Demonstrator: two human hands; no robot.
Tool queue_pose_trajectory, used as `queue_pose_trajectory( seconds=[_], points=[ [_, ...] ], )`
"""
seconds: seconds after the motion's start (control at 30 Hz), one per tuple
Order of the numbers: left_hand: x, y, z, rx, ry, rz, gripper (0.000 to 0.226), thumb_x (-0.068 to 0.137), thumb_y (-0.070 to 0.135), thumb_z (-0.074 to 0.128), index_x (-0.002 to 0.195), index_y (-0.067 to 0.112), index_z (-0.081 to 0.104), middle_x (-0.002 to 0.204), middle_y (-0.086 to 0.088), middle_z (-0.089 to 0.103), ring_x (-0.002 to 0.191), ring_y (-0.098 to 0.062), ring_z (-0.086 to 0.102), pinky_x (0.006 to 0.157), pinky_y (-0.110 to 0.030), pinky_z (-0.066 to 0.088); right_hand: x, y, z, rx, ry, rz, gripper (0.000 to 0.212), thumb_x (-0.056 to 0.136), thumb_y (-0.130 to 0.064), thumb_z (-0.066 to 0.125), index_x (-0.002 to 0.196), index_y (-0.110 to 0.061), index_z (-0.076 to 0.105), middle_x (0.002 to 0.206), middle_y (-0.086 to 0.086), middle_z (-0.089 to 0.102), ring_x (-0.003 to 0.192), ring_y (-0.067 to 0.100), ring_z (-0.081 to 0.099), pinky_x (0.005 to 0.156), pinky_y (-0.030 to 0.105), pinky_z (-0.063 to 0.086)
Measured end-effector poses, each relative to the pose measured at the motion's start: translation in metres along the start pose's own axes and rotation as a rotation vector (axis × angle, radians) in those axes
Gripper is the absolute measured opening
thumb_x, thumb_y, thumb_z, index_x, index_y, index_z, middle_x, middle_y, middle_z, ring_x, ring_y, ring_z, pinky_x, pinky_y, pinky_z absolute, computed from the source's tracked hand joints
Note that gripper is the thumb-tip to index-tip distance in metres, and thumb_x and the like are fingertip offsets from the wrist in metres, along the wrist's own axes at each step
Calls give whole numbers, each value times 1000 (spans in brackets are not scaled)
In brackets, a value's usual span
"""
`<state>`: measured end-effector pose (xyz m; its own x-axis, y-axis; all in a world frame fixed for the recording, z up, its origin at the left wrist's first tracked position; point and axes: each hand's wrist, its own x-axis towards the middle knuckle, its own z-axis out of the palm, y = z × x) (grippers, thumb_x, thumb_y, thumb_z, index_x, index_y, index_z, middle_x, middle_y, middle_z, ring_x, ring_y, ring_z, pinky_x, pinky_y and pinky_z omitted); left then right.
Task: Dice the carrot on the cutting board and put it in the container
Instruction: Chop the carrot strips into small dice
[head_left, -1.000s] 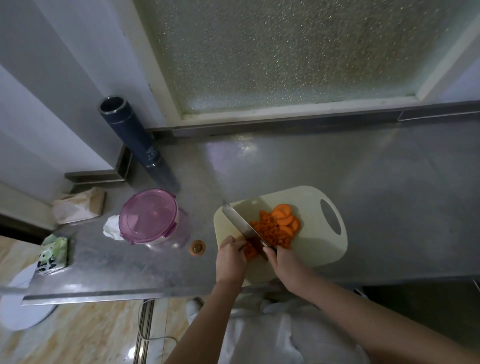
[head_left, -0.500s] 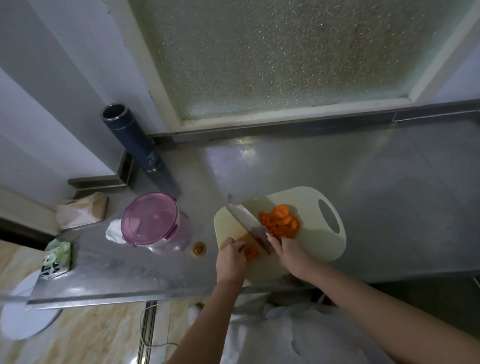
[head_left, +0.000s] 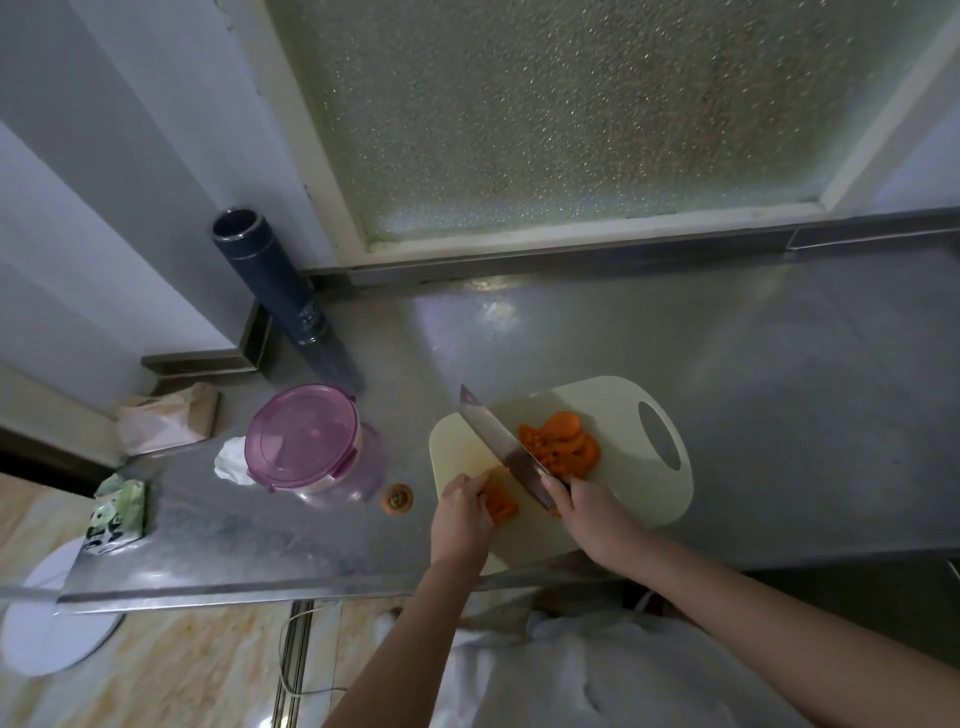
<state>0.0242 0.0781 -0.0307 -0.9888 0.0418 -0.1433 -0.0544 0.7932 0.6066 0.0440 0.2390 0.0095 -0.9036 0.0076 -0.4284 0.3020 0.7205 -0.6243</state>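
The cutting board (head_left: 631, 483) lies under both hands, with the lidded container (head_left: 304, 441) left of them. The right hand (head_left: 592, 514) curls round the knife (head_left: 498, 441), blade angled away. The left hand (head_left: 460, 514) curls onto 1 carrot chunk (head_left: 501, 504), and slices (head_left: 563, 447) are piled right of the blade.

Two bare hands: one left hand (head_left: 460, 519), one right hand (head_left: 597, 514). One knife (head_left: 501, 447). One cutting board (head_left: 623, 499) with two groups of carrot: one large carrot heap (head_left: 563, 447), one small carrot clump (head_left: 501, 503). One cut-off carrot end (head_left: 398, 498) on one steel counter (head_left: 727, 364). One container (head_left: 363, 480) with one pink lid (head_left: 304, 434). One dark flask (head_left: 275, 280), one brown paper bag (head_left: 166, 421), one crumpled white wad (head_left: 231, 461), one green pack (head_left: 118, 512), one white disc (head_left: 47, 623) on the floor
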Motion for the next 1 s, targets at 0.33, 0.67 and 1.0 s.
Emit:
queue_pose_trajectory(
  seconds=[0.33, 0.67, 1.0],
  points=[
    [-11, -6, 7, 22, -58, -58, 60, 89, 35, 58, 140, 15, 34, 134, -4, 39, 124, -19, 37, 106, -31, 33, -7, -5, 2, -30, -22, -20, 46, 100, -44, 27, 79, -11, 53, 78, 10, 57, 79, 28, 58, 71, 32, 42],
    [-15, -6, 15, 65, -50, 23, 28, 92, 11, 50, 119, 9, 56, 110, -6, 41, 103, -20, 42, 99, -31, 38, -17, -10, 6, -102, -29, -13, 55, 100, -44, 25, 99, -3, 61, 99, 17, 65, 93, 30, 60, 75, 32, 43],
    [-13, -3, 18, 88, -37, 2, 32, 93, 8, 45, 124, 10, 53, 113, -6, 41, 103, -16, 40, 89, -16, 33, -20, -15, 5, -120, 3, -19, 56, 100, -45, 24, 101, -3, 61, 100, 15, 65, 94, 28, 61, 73, 29, 40]
  ],
)
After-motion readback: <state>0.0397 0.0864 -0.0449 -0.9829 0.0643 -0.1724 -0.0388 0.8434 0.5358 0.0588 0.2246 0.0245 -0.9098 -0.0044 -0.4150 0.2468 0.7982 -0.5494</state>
